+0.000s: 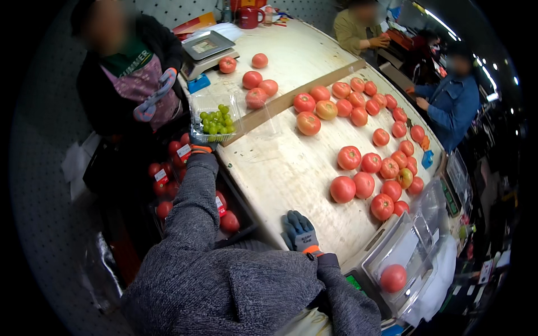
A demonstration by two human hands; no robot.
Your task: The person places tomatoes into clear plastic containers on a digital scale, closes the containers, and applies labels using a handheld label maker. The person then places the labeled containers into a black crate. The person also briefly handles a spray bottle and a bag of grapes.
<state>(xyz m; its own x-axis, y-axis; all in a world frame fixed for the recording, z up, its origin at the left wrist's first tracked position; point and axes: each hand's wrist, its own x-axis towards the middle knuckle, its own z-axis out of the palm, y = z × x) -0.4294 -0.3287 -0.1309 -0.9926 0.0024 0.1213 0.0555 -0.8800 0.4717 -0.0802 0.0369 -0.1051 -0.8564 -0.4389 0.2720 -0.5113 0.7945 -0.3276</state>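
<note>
My left hand, in a work glove with an orange cuff, reaches out and holds a clear plastic clamshell from its near side. Green grapes lie in its base, and the transparent lid leans open to the right. Most of my left fingers are hidden under the container. My right hand, in a grey and dark-blue glove, rests on the near edge of the pale table with nothing in it. Many loose tomatoes are spread farther across the tabletop.
A wooden strip divides the table. Far left are a scale and a red mug. Packed tomatoes fill a black crate below. At right, another scale bears a tomato in a clamshell. A gloved co-worker stands left; others work behind.
</note>
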